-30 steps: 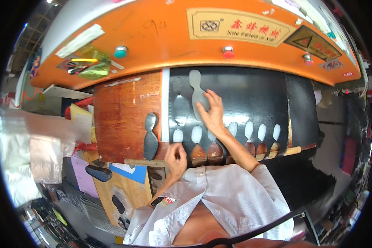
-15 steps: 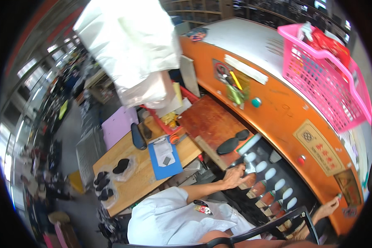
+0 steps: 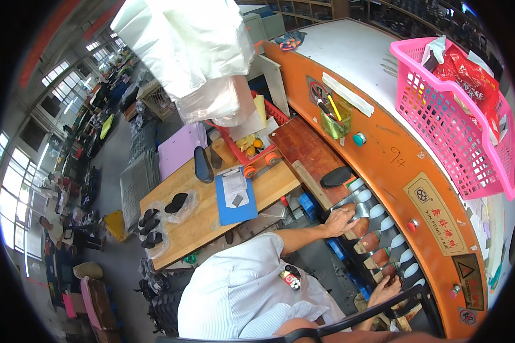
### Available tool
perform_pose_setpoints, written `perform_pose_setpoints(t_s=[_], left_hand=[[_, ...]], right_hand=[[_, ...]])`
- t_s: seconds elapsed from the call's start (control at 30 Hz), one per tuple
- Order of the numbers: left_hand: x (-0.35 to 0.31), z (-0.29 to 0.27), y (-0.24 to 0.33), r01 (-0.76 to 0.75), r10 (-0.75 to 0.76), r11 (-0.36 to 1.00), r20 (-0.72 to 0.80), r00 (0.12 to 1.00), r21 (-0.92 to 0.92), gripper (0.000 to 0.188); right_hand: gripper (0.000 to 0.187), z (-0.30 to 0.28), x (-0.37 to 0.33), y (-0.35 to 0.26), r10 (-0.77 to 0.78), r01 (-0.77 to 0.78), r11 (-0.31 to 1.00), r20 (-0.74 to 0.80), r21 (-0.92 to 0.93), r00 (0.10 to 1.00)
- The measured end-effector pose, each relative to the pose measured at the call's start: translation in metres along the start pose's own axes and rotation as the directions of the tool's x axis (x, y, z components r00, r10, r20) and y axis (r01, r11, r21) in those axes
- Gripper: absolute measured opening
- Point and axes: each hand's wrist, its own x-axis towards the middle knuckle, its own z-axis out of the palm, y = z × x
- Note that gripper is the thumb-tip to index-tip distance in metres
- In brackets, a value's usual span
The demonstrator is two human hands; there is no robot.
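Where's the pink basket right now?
In the head view, the pink basket is at the upper right, sitting on the white top of the orange machine.

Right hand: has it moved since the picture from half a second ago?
Yes. The right hand was at the rightmost button on the orange panel; now it is apart from that button, to its left in the view.

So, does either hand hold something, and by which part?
Cannot be told; left hand and right hand are at the perforated dark sheet, their grip unclear.
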Motion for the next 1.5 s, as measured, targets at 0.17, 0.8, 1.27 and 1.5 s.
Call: perform_pose_setpoints(t_s=[0.17,0.8,1.27,1.5], left_hand=[[-0.003,-0.001,0.0,-0.009,0.009,1.0,-0.017,1.0,0.012,0.034],[-0.119,-0.064,-0.019,0.141,-0.138,0.99,0.214,0.967,-0.001,0.053],[-0.234,-0.129,-0.018,0.175,-0.182,0.983,0.239,0.954,0.05,0.037],[-0.248,-0.139,-0.022,0.139,-0.138,0.99,0.285,0.949,0.017,0.035]], right_hand=[[0.047,0.017,-0.016,-0.008,0.128,-0.127,0.991,0.025,-0.034,0.991],[0.032,-0.031,-0.044,-0.127,0.283,-0.272,0.937,-0.021,0.221,0.959],[0.065,0.037,-0.027,-0.216,0.391,-0.608,0.374,0.475,0.701,0.788],[0.062,-0.009,-0.042,-0.164,0.38,-0.378,0.695,0.134,0.611,0.915]])
